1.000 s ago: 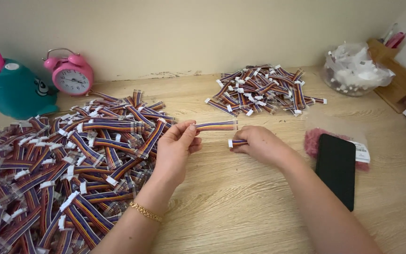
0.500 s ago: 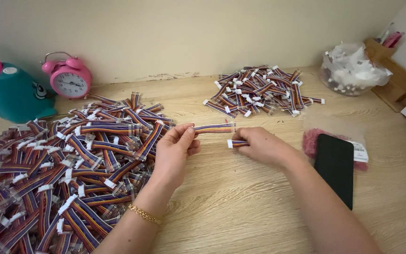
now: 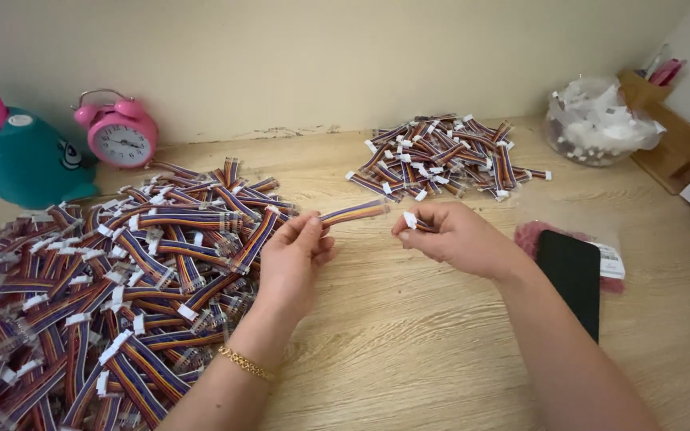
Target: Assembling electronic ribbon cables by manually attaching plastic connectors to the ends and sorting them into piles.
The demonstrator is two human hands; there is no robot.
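Left hand [image 3: 293, 254]: my fingertips are pressed together on one end of a ribbon cable [image 3: 354, 212], pinching it above the desk [image 3: 409, 343].
Ribbon cable: multicoloured, short; it juts from my left fingers toward the right, its free end close to my right hand, in the air between the two heaps.
Right hand [image 3: 447, 236]: fingers curled and closed on a small white connector [image 3: 410, 219], with a short bit of wire showing beside it.
Big pile [image 3: 97, 279]: many like cables with white ends, spread over the desk on my left, just beside my left wrist.
Small pile [image 3: 441, 156]: the same cables, heaped farther back, beyond my right hand.
Phone [image 3: 573, 275]: black, flat on the desk by my right forearm, lying partly over a pink packet [image 3: 530, 235].
Clock [image 3: 121, 132]: pink alarm clock at the wall.
Holder [image 3: 21, 160]: teal, left of the clock.
Bowl [image 3: 600, 124]: clear, holding white pieces, far right.
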